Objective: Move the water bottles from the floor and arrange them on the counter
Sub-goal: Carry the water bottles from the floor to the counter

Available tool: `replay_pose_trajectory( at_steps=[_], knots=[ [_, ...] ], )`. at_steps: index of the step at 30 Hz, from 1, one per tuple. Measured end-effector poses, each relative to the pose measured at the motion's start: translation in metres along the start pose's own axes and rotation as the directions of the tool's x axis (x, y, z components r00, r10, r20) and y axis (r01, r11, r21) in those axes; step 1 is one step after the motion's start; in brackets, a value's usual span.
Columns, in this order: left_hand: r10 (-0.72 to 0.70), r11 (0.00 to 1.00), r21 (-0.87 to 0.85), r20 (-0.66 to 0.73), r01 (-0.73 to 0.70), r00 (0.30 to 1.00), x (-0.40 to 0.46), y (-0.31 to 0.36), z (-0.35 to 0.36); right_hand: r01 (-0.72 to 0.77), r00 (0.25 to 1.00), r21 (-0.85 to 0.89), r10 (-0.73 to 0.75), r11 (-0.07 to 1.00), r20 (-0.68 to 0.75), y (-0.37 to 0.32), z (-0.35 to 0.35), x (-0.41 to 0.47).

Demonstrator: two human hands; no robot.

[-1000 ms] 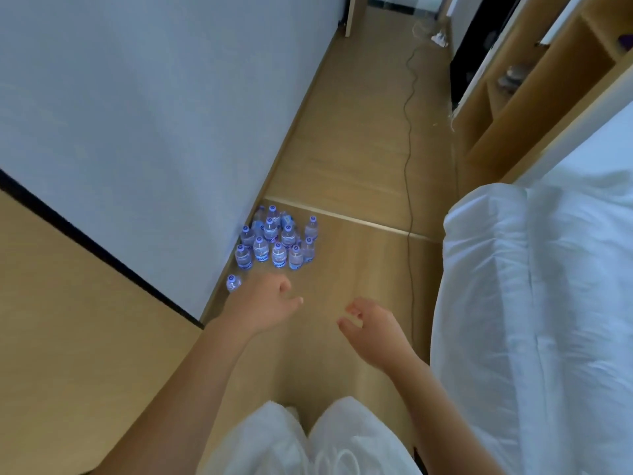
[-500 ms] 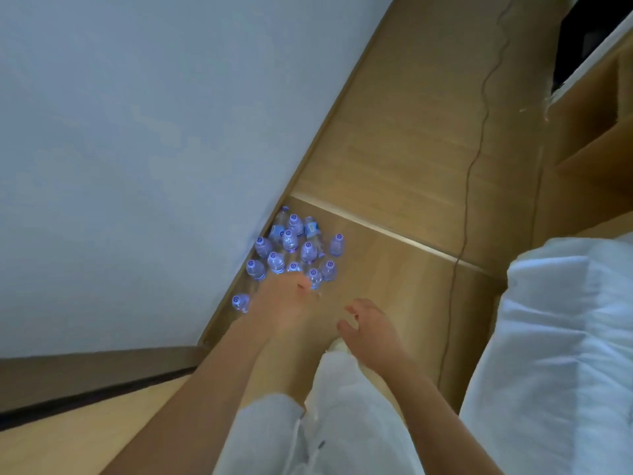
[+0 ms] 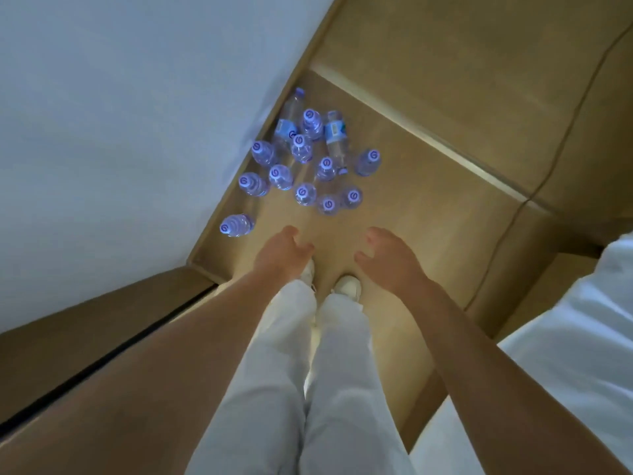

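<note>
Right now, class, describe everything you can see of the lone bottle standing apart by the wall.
The lone bottle is small, clear plastic with a bluish-purple cap bearing a round logo. It stands upright on the wooden floor, close to the white wall, apart from the other bottles. Neither hand touches it.

place: bedroom, likely hotel room | bed (image 3: pixel 565 354) with white linen at right | wood floor (image 3: pixel 428 186) | plain white wall (image 3: pixel 120 114) | cable (image 3: pixel 561 149) across floor | many small water bottles (image 3: pixel 301 159) clustered by wall
</note>
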State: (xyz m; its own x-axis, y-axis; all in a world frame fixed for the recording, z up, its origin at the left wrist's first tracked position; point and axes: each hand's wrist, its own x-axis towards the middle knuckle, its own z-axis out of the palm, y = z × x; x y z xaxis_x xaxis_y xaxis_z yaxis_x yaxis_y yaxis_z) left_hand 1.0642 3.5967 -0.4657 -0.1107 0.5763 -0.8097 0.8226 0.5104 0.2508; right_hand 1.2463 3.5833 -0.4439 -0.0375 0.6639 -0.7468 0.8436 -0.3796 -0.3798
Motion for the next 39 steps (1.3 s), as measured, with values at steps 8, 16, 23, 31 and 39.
replay_pose_trajectory(
  at_steps=[8, 16, 23, 31, 39],
  knots=[
    [-0.096, 0.992, -0.088, -0.071, 0.090, 0.993, 0.164, -0.008, 0.068, -0.036, 0.996, -0.034, 0.039, 0.999, 0.076, 0.031, 0.083, 0.149],
    [-0.127, 0.887, -0.444, 0.028, 0.126, 0.992, 0.305, -0.038, 0.128, -0.087, 0.996, 0.212, 0.079, 0.973, 0.042, 0.076, 0.159, 0.271],
    [0.025, 0.857, -0.501, -0.202, -0.125, 0.979, 0.341, -0.052, 0.136, -0.052, 0.999, 0.183, 0.048, 0.982, 0.024, 0.083, 0.186, 0.321],
    [0.050, 0.901, -0.415, -0.196, -0.129, 0.979, 0.323, -0.059, 0.129, -0.166, 0.981, 0.306, 0.189, 0.938, -0.046, 0.072, 0.195, 0.316],
    [-0.025, 0.953, -0.302, -0.081, -0.001, 0.996, 0.238, -0.062, 0.095, -0.133, 0.987, 0.278, 0.154, 0.951, -0.052, 0.053, 0.155, 0.235]
  ],
)
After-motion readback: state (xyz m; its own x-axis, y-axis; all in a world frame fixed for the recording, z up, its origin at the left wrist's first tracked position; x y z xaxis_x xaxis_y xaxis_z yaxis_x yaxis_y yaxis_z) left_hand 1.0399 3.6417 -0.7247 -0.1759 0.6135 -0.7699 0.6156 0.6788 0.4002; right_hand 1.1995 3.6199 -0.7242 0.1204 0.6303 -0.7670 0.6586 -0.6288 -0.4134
